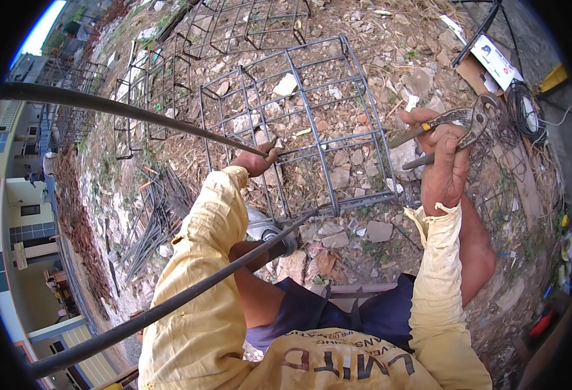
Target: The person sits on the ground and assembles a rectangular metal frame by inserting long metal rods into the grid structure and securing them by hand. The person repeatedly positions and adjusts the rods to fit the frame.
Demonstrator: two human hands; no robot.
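My left hand (257, 162) is closed around a dark steel bar (149, 119) at the left side of a reinforcing cage (322, 153). The cage is a box of thin steel bars crossed by bent square hoops, lying over stony ground. Up to the right, clear of the cage, my right hand (446, 153) grips a pair of pincers (478, 120). Their rounded jaws point away to the right, and the handles, one with worn yellow, come out toward the cage. A second long bar (188, 292) passes over my left forearm to the cage's near edge.
More steel cages (146, 97) lie at the far left. A heap of loose rods (156, 214) is beside my left arm. Coiled black cable (526, 114) and a white printed board (496, 62) are at the right. Rubble covers the ground. A person (45, 170) is far left near buildings.
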